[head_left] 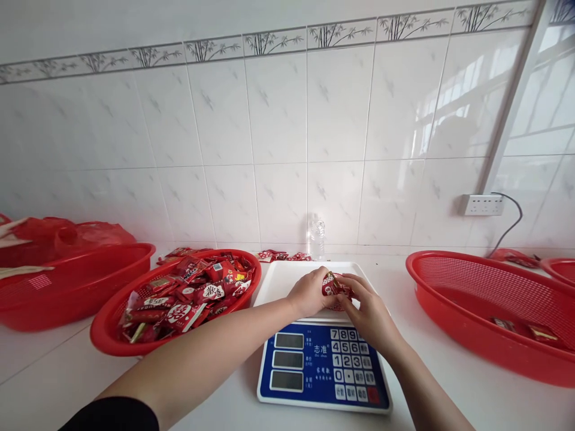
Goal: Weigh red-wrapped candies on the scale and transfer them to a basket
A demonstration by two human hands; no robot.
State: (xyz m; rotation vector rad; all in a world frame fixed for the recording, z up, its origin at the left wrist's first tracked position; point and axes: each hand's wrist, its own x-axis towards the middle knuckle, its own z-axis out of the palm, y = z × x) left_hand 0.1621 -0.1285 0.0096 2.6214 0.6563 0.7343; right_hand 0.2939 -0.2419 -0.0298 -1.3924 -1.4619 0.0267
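Note:
My left hand (309,292) and my right hand (369,308) meet over the white tray (281,280) of a digital scale. Between them is a small red packet (330,286) with white print, and the fingers of both hands are closed around it. Part of the packet is hidden by my fingers. Below the hands lies the scale's blue panel (321,350), with number keys and three blank-looking displays. To the left of the scale, a red basket (101,332) holds many red packets (193,290) with white print.
A larger red basket (444,323) at right holds a few packets (543,334). Red tubs (76,299) with red bags stand far left. A clear plastic bottle (317,236) and loose packets (281,256) rest by the wall. A power strip (483,205) hangs on the tiles.

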